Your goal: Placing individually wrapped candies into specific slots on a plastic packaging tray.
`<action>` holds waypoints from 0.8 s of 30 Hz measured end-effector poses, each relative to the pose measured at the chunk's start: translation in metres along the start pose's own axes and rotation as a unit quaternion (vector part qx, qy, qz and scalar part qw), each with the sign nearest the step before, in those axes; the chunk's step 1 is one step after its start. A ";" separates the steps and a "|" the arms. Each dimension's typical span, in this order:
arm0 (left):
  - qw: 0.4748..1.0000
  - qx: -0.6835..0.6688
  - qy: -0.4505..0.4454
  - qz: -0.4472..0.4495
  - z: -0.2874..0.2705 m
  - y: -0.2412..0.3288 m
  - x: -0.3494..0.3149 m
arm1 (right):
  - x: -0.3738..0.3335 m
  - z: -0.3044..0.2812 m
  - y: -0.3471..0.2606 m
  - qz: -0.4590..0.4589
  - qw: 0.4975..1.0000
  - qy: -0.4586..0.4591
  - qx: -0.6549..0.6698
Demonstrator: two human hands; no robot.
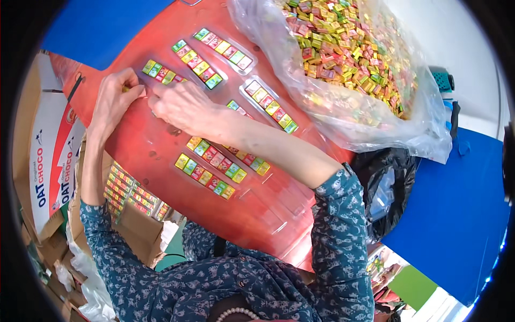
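Over the left part of the red table my left hand (pixel 113 101) is closed in a pinch, with a bit of a small yellow wrapped candy (pixel 126 88) showing between its fingers. Close beside it, my right hand (pixel 185 110) has its fingers curled in toward the left one; what they hold is hidden. Just beyond both hands lies a transparent plastic tray with a row of candies (pixel 156 71), partly covered by the right hand. Further filled trays lie near my right arm, among them a far one (pixel 223 48), a right one (pixel 271 105) and a near one (pixel 205 176).
A large transparent bag (pixel 343 126) heaped with loose candies stands at the far right of the red table (pixel 145 142). Transparent trays without candies (pixel 263 212) lie nearer me. A black bag (pixel 394 166) hangs at the right edge. Cardboard boxes (pixel 45 155) stand on the left.
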State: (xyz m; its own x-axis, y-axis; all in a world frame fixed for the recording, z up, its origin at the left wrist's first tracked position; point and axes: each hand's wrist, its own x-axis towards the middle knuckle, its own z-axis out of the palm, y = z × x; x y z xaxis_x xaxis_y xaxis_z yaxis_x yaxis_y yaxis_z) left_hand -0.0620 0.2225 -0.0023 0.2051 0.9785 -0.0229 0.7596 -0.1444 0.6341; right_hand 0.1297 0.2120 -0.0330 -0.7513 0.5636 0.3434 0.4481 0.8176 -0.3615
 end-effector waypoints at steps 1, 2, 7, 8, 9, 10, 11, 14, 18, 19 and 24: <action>1.000 -0.001 -0.003 0.006 0.003 0.004 0.002 | -0.001 -0.001 0.002 -0.001 1.000 -0.004 -0.005; 1.000 0.020 0.020 -0.001 0.006 0.008 0.000 | -0.002 -0.002 0.002 -0.006 1.000 -0.009 -0.006; 0.995 0.056 0.076 -0.018 0.025 0.027 0.000 | -0.017 -0.016 0.010 -0.015 1.000 -0.001 -0.009; 0.995 0.061 0.074 -0.009 0.029 0.030 0.002 | -0.020 -0.018 0.014 -0.019 1.000 -0.001 -0.006; 0.995 0.066 0.073 0.000 0.031 0.032 0.003 | -0.021 -0.016 0.014 -0.017 1.000 -0.002 -0.006; 0.995 0.065 0.071 -0.001 0.031 0.029 0.001 | -0.019 -0.012 0.011 -0.015 1.000 0.005 -0.009; 0.997 0.040 0.064 -0.010 0.021 0.018 -0.004 | -0.009 -0.006 0.004 -0.016 1.000 0.016 -0.009; 0.999 -0.001 0.028 -0.016 -0.002 -0.016 -0.019 | 0.009 0.005 -0.012 -0.032 0.999 -0.036 0.009; 0.999 0.012 -0.017 0.040 -0.032 -0.032 -0.045 | 0.025 0.016 -0.033 -0.010 0.992 -0.115 0.053; 0.998 0.014 -0.005 0.067 -0.033 -0.036 -0.048 | 0.024 0.018 -0.036 -0.010 0.994 -0.083 0.067; 0.999 -0.023 -0.012 0.020 -0.021 -0.023 -0.048 | 0.015 0.007 -0.038 -0.003 0.999 -0.047 0.015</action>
State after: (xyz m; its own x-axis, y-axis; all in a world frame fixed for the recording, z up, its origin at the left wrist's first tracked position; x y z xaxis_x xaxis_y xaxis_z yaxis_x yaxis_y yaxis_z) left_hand -0.1020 0.1824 0.0002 0.2494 0.9683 -0.0141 0.7208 -0.1759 0.6704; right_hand 0.0982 0.1887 -0.0203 -0.7964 0.5442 0.2638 0.4297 0.8161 -0.3865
